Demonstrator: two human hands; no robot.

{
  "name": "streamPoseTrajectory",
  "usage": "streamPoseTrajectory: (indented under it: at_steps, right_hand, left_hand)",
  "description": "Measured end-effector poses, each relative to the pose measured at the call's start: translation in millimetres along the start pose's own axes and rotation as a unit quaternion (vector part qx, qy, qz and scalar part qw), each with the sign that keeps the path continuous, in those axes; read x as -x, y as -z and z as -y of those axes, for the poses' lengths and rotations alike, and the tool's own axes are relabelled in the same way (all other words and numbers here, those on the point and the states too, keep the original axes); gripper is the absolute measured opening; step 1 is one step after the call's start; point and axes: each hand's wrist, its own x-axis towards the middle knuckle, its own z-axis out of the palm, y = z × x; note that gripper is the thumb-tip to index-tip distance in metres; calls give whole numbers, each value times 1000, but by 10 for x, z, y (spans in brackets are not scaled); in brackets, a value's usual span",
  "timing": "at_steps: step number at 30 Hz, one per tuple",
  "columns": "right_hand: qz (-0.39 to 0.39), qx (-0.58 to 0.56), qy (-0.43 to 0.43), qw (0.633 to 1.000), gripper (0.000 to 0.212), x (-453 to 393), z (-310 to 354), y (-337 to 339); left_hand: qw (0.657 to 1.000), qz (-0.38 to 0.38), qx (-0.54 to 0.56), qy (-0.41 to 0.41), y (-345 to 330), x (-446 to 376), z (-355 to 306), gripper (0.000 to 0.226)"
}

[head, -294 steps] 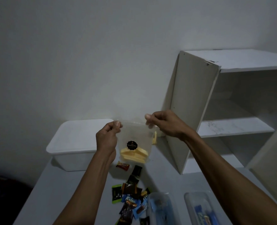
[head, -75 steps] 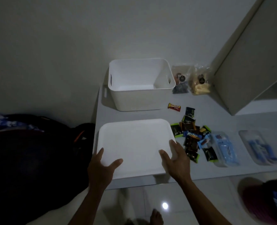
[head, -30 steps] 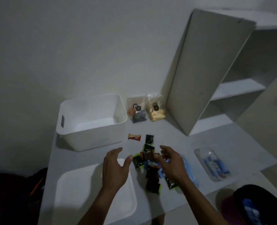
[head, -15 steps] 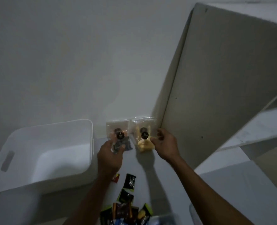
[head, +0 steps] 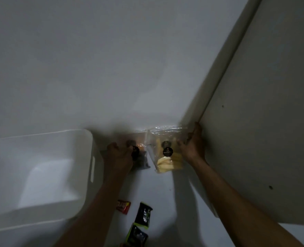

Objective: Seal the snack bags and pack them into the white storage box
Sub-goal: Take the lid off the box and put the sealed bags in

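Two clear snack bags with round black labels stand against the back wall. My left hand (head: 120, 157) is closed around the left one, the dark-snack bag (head: 141, 158), which it partly hides. The fingers of my right hand (head: 192, 147) grip the right side of the yellow-snack bag (head: 165, 154), beside the cabinet panel. The white storage box (head: 87, 175) stands open at the left, with nothing visible inside it; its right wall lies just left of my left hand.
A tall white shelf-unit side panel (head: 263, 131) rises close on the right. Small wrapped candies lie on the white table near me: a red one (head: 123, 206), a black one (head: 143, 215) and a green-edged one (head: 137, 236).
The view has moved closer to the back wall. Both hands have closed onto the two bags, left on the dark one, right on the yellow one. The box lid has left the view.
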Motion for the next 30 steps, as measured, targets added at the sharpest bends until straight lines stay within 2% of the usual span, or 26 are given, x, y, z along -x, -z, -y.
streamPoseTrajectory:
  at_steps: [3,6,8,10,12,15,18,20,25,28,30]
  right_hand:
    - [-20,-37,-10,999,90,-33,13,-10]
    - [-43,-61,-9,997,78,-36,25,2]
    - [-28,-66,-4,997,70,-27,45,40]
    - [6,-24,26,999,51,-10,81,100]
    - [31,67,66,995,25,1,141,199]
    - [83,176,90,977,31,32,289,358]
    - [125,258,103,952,14,95,461,476]
    - [145,304,119,934,12,154,564,521]
    - [176,339,176,907,11,336,771,605]
    - [149,336,191,910,10,466,999,793]
    - [136,354,201,903,18,553,1218,970]
  left_hand:
    - [1000,-22,15,3,-55,-111,66,53]
    - [998,-19,65,5,-72,-111,9,56]
    - [997,-21,72,-15,-46,-79,-32,55]
    - [997,-19,62,-53,24,-58,-59,51]
    - [994,-23,18,-104,114,-50,-101,42]
    - [978,-22,-99,-185,247,-48,-159,23]
    - [935,-11,-264,-238,388,-17,-202,19]
    - [913,2,-318,-253,459,3,-218,19]
    - [887,26,-356,-293,601,137,-272,19]
    - [904,31,-303,-301,752,271,-415,22]
    - [916,17,-265,-302,922,365,-578,20]
